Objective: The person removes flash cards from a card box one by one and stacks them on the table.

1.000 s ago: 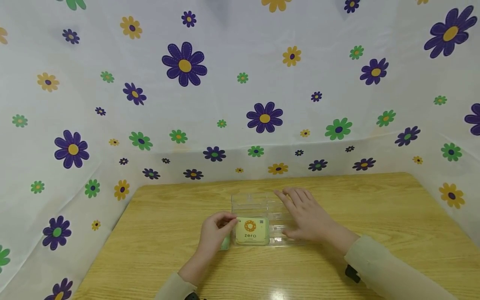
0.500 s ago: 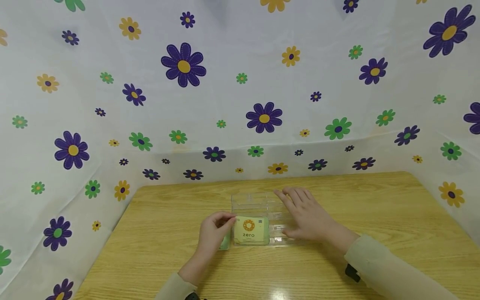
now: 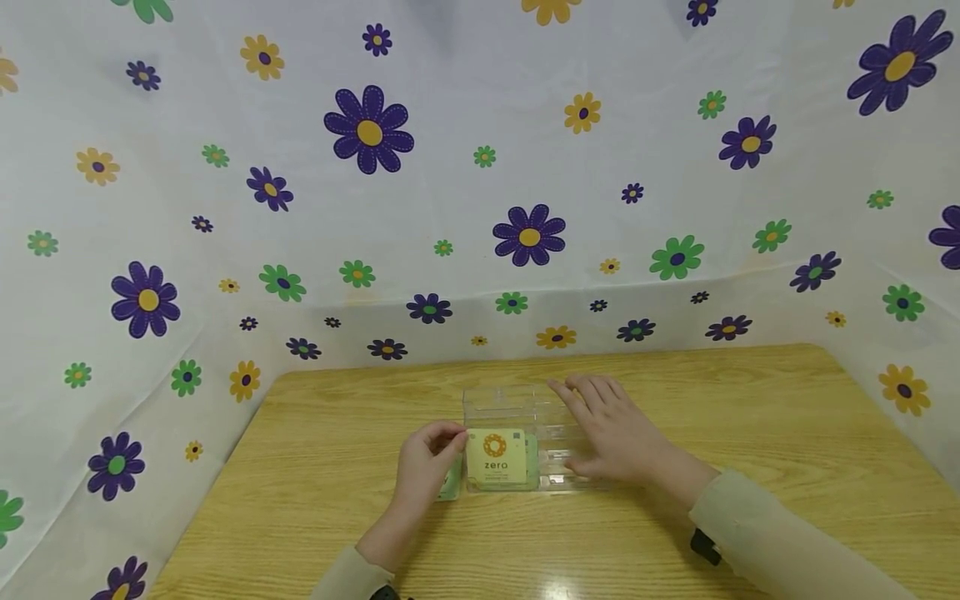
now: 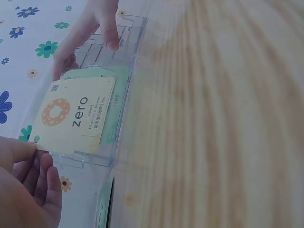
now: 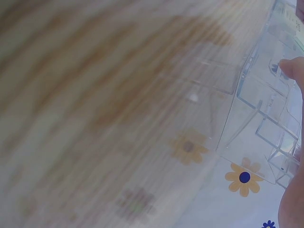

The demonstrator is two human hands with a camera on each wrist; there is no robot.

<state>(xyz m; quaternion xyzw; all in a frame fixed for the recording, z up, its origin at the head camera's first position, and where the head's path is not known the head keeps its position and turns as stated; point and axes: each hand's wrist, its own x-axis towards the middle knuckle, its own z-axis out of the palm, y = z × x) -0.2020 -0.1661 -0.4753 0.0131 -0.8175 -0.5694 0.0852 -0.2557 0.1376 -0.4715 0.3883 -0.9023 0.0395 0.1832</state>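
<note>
The card [image 3: 495, 457] is pale yellow with an orange ring and "zero" lettering. The holder [image 3: 551, 417] is clear plastic. The counter [image 3: 750, 433] shows light wood grain. The backdrop [image 3: 450, 208] is white with purple, green and yellow flowers.

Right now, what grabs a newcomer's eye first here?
Probably the yellow-green "zero" card at the table's middle, pinched by the left hand and sitting in a clear plastic organizer. The right hand lies flat on the organizer's right part. Behind the wooden table hangs a white flowered cloth.
</note>
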